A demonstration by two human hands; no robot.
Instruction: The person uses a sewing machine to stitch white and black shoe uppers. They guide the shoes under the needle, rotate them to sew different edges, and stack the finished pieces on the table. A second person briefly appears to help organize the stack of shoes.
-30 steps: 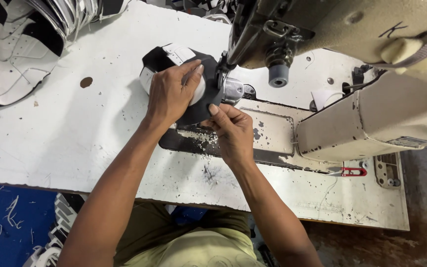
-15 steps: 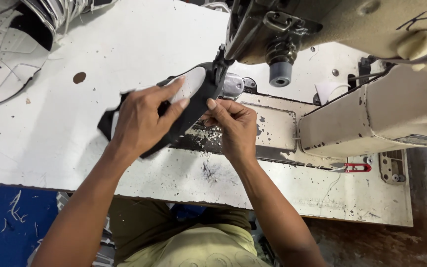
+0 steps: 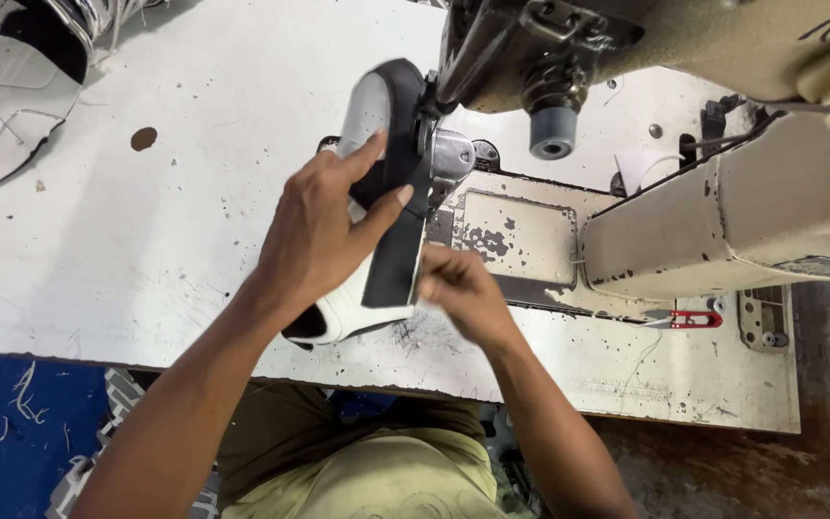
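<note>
A black and white shoe upper piece (image 3: 388,207) stands on edge against the needle area of a beige sewing machine (image 3: 722,192). My left hand (image 3: 324,226) grips it from the left, fingers spread over its black strip. My right hand (image 3: 458,293), slightly blurred, pinches the piece's lower right edge near the machine's metal plate (image 3: 521,231). The far end of the piece sits under the presser foot (image 3: 434,135).
The white work table (image 3: 146,240) is scuffed, with a brown spot (image 3: 143,138). More white and black shoe pieces (image 3: 7,86) lie at the far left. Small red-handled thread snips (image 3: 689,319) lie near the machine base. Blue floor with thread scraps (image 3: 2,423) shows below.
The piece has turned from lying flat and slanted to standing on edge, its long side running toward me. My left hand moved right with it; my right hand dropped lower along its edge.
</note>
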